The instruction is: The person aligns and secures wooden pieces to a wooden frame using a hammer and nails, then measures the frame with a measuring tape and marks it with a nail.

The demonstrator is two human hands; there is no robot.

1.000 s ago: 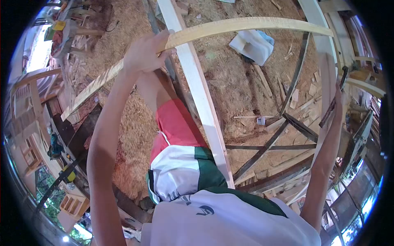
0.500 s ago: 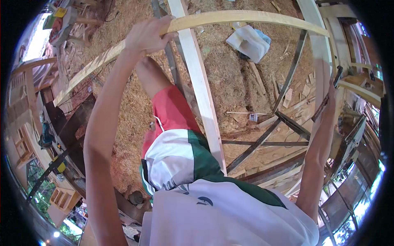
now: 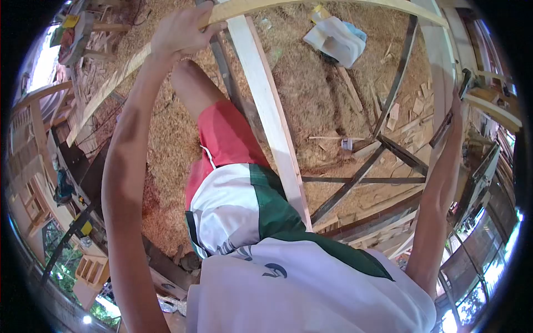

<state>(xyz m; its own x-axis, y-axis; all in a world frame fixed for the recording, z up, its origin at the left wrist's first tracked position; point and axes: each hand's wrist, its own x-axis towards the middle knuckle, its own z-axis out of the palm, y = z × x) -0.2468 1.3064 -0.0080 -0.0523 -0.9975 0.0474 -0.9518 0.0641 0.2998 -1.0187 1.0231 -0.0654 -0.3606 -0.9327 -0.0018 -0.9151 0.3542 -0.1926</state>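
A long, thin strip of pale wood (image 3: 311, 4) runs across the top of the view, looking curved through the wide lens. My left hand (image 3: 180, 32) is wrapped around it toward its left part, with the thumb on the near side. My right hand (image 3: 456, 108) is far to the right, seen edge-on beside a pale upright board (image 3: 436, 50). A dark, bar-shaped tool (image 3: 441, 130) shows on both sides of that hand, which appears closed around it. Most of the right fingers are hidden, and the tool's exact kind is unclear. The strip's right end lies near the board's top.
A planed wooden beam (image 3: 266, 89) runs lengthwise beside my leg. Dark crossed braces (image 3: 383, 139) stand to its right. Wood shavings (image 3: 311, 105) cover the ground, with a crumpled white bag (image 3: 336, 41) and offcuts on them. A small wooden rack (image 3: 91, 272) is at lower left.
The view has shifted slightly, so the strip and my left hand sit higher in the picture. Both hands keep their places on the strip and the dark tool.
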